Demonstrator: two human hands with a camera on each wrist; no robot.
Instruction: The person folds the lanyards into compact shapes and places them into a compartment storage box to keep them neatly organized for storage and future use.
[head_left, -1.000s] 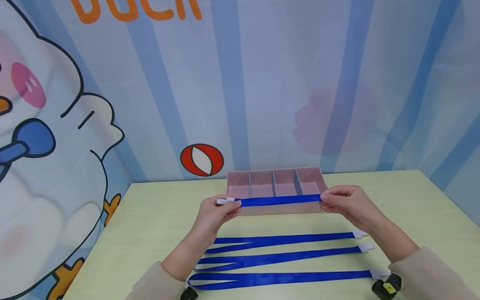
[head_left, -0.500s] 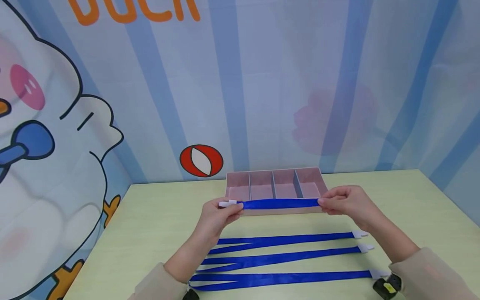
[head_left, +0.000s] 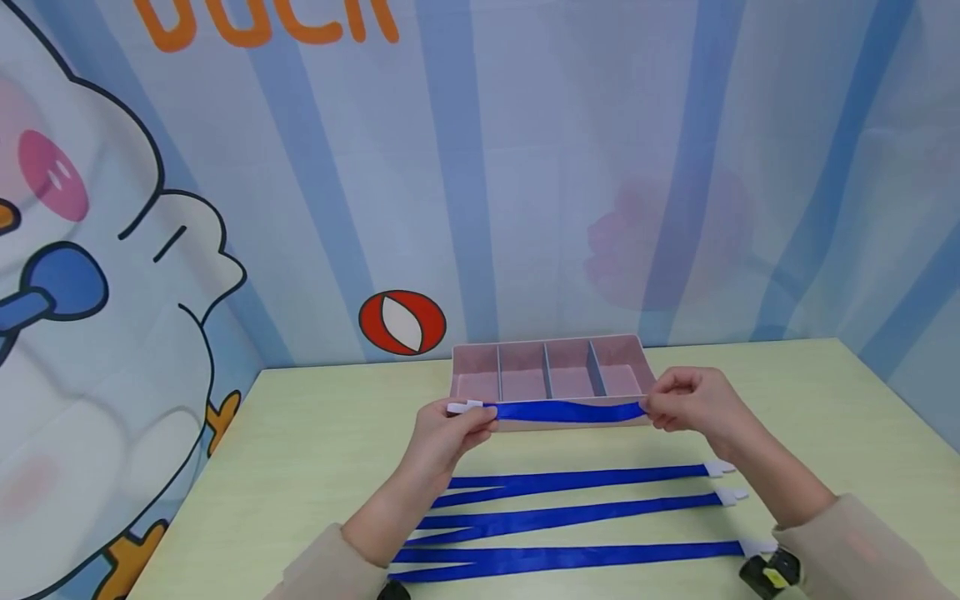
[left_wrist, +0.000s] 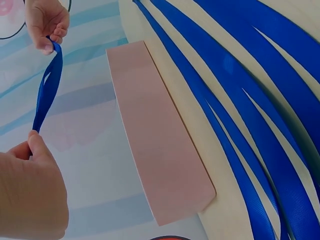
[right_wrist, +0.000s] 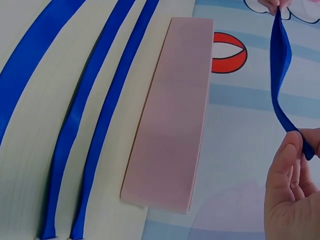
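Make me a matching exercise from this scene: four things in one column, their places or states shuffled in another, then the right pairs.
1. left hand
2. right hand
3. pink tray
4. three straps

A. split into four compartments
B. lie on the table
C. pinches the held blue strap near its white clip
D. pinches the held blue strap's other end

Pairs: 1-C, 2-D, 3-A, 4-B

4 blue straps (head_left: 570, 412): smooth satiny cloth w/ slight sheen; pink box (left_wrist: 150, 135): matt plastic; tbl (head_left: 315, 450): matt, wood-look.
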